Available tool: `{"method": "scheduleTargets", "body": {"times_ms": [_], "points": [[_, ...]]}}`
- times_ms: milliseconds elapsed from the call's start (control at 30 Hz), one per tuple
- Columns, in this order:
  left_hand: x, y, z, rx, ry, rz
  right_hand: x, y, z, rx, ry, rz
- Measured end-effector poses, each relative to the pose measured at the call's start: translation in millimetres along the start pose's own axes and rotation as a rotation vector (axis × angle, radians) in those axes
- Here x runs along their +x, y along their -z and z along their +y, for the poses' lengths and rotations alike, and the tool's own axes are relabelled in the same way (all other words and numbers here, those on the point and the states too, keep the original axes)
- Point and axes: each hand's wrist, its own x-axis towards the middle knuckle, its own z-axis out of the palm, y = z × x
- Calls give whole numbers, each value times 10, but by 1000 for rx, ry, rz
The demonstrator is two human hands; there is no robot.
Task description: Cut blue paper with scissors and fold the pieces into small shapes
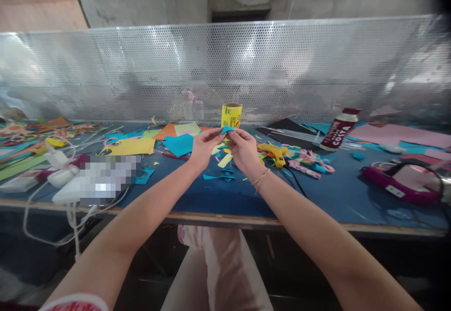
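Between the fingertips of both hands is a small piece of blue paper [228, 129], held up above the table. My left hand [206, 144] pinches its left side, and my right hand [244, 149] pinches the right side. Just behind the fingers stands a yellow cardboard tube [231, 113] with printing on it. Below the hands lie scraps of blue and pale yellow paper [225, 160]. A yellow glue gun [276, 153] rests to the right of my right hand. Blue paper [179, 144] lies left of my left hand.
A dark red COSTA bottle [340, 130] leans at the right, near a purple power strip [405, 184]. White cables and a phone-like device [102, 179] sit at the left table edge. Yellow paper [132, 146] lies behind them. A perforated metal screen [158, 66] borders the back.
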Motion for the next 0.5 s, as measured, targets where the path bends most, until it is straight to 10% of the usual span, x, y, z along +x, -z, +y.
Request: {"method": "scheduleTargets", "body": {"times_ms": [500], "points": [[58, 10, 19, -142, 166, 54, 53, 19, 102, -71, -35, 76]]}}
